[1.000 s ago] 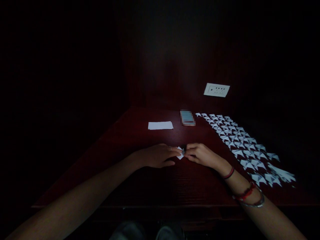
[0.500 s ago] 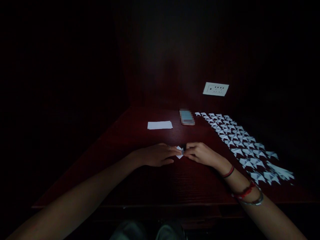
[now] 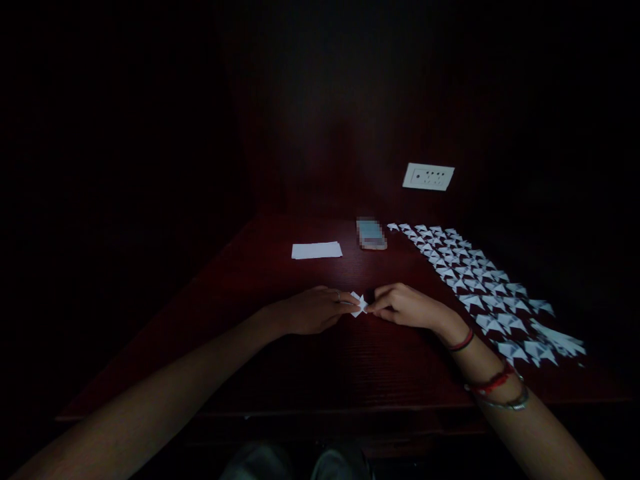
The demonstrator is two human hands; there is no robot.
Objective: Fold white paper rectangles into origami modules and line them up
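Note:
A small piece of folded white paper [image 3: 357, 313] with pointed corners lies on the dark red table, between my two hands. From the left, my left hand [image 3: 313, 311], with a ring on one finger, presses its fingertips onto the paper and holds it. My right hand [image 3: 403, 307] meets the paper's right edge, thumb and forefinger brought together there. What exactly lies between these right fingertips is too small to make out fully.
Many folded white paper pieces [image 3: 470, 301] stand in rows at the right, with a bundle of paper strips [image 3: 557, 339] near them. A stack of white paper [image 3: 317, 251] and a blurred phone [image 3: 371, 233] lie farther back. A socket plate [image 3: 429, 177] is on the wall.
My left thumb has closed in towards its fingers at the paper. My right fingertips have shifted slightly, and the paper's folded points show more. The whole view has moved a little.

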